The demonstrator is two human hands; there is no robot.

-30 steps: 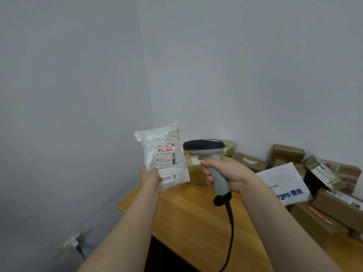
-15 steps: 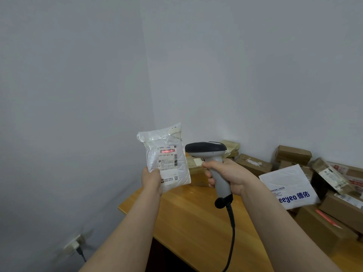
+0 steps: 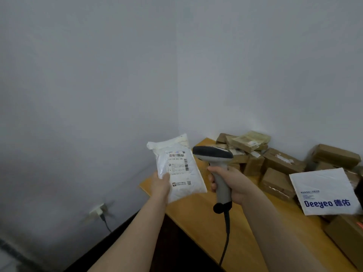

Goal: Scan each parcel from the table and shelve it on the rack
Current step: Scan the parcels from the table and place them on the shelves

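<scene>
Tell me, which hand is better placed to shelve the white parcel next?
Left hand: it grips the white parcel, while the right hand is wrapped round the corded scanner. The rack is out of view.

glossy plastic parcel (image 3: pixel 177 169) (paper label), matt plastic scanner (image 3: pixel 215 161), smooth wooden table (image 3: pixel 198 216), brown cardboard boxes (image 3: pixel 279 165).

A parcel-sorting room: taped cardboard boxes (image 3: pixel 280 161) heaped on a wooden table (image 3: pixel 198 218).
</scene>
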